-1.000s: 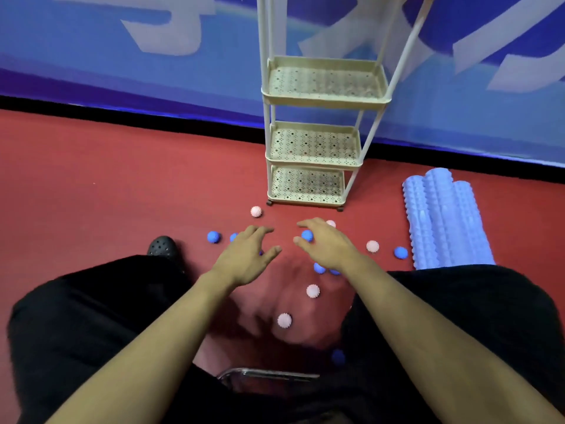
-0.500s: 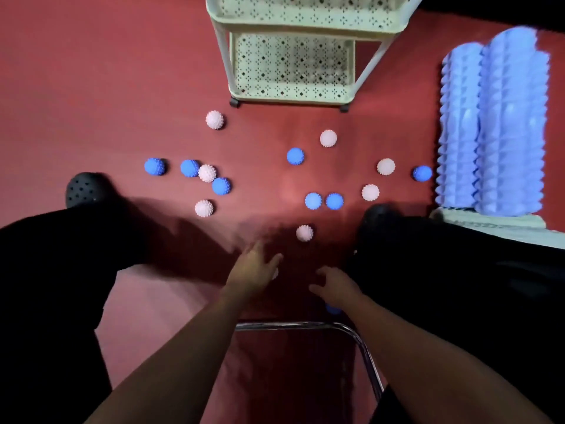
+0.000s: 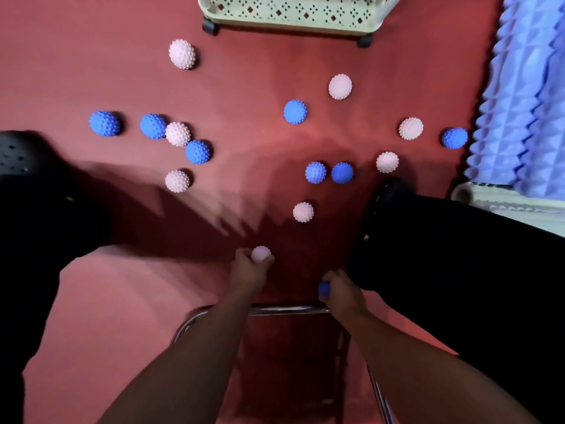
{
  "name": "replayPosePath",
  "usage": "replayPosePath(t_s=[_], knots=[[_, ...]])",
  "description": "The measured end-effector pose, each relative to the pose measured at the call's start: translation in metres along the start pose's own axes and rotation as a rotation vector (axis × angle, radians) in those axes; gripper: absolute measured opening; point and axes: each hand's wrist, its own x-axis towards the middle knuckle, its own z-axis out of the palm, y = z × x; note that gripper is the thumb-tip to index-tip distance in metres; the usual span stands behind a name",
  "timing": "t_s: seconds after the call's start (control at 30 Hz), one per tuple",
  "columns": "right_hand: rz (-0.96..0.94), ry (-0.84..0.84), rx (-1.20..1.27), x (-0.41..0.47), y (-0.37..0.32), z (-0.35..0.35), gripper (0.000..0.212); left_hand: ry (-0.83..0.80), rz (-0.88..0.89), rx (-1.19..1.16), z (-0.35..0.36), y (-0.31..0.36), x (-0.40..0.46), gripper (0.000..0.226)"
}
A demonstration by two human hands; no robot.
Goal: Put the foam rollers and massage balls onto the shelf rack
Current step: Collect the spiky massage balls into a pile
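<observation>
My left hand (image 3: 248,270) grips a pink spiky massage ball (image 3: 260,254) low over the red floor, just ahead of the chair frame. A blue spiky ball (image 3: 323,289) shows inside the curled fingers of my right hand (image 3: 341,292). Several more pink and blue spiky balls lie scattered on the floor ahead, the closest a pink one (image 3: 303,212). The cream shelf rack (image 3: 287,21) stands at the top edge; only its bottom tier shows. Blue ridged foam rollers (image 3: 519,96) lie along the right edge.
A chrome chair frame (image 3: 284,310) runs under my forearms. My black-trousered legs fill both sides, with a black shoe (image 3: 18,154) at the left and another shoe (image 3: 394,188) at the right. A pale roller end (image 3: 463,194) lies by my right knee.
My head has tipped further down and closer to the floor. Both hands pulled back toward the chair and closed round a ball each: pink in the left, blue in the right.
</observation>
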Motion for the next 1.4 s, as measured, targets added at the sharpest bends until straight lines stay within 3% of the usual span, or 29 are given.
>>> replayPosePath(t_s=[0.1, 0.27, 0.4, 0.53, 0.63, 0.73, 0.83, 0.93, 1.13, 1.3, 1.4], knots=[[0.04, 0.015, 0.064, 0.002, -0.002, 0.002, 0.016, 0.013, -0.029, -0.05, 0.002, 0.009, 0.001, 0.047], [0.015, -0.009, 0.097, 0.0, -0.018, -0.014, 0.045, 0.027, 0.02, -0.039, -0.018, 0.025, -0.006, 0.052], [-0.074, 0.065, 0.163, -0.021, -0.052, -0.049, 0.053, 0.09, 0.137, -0.124, -0.052, 0.049, -0.037, 0.051], [-0.19, 0.208, 0.306, -0.057, -0.085, -0.094, 0.038, 0.069, 0.278, -0.226, -0.091, 0.068, -0.082, 0.056], [-0.301, 0.329, 0.453, -0.104, -0.103, -0.126, 0.006, 0.075, 0.385, -0.274, -0.112, 0.072, -0.102, 0.079], [-0.408, 0.443, 0.584, -0.147, -0.109, -0.138, 0.027, 0.067, 0.45, -0.374, -0.131, 0.083, -0.15, 0.081], [-0.47, 0.49, 0.732, -0.184, -0.107, -0.138, 0.009, 0.063, 0.528, -0.351, -0.143, 0.088, -0.178, 0.084], [-0.453, 0.519, 0.84, -0.212, -0.106, -0.144, 0.027, 0.076, 0.577, -0.333, -0.148, 0.095, -0.176, 0.095], [-0.41, 0.533, 0.734, -0.199, -0.104, -0.18, 0.049, 0.072, 0.645, -0.191, -0.152, 0.118, -0.179, 0.083], [-0.365, 0.493, 0.566, -0.133, -0.116, -0.222, 0.019, 0.055, 0.613, -0.094, -0.145, 0.16, -0.13, 0.074], [-0.34, 0.428, 0.482, -0.093, -0.124, -0.245, 0.03, 0.037, 0.559, -0.051, -0.14, 0.191, -0.109, 0.047]])
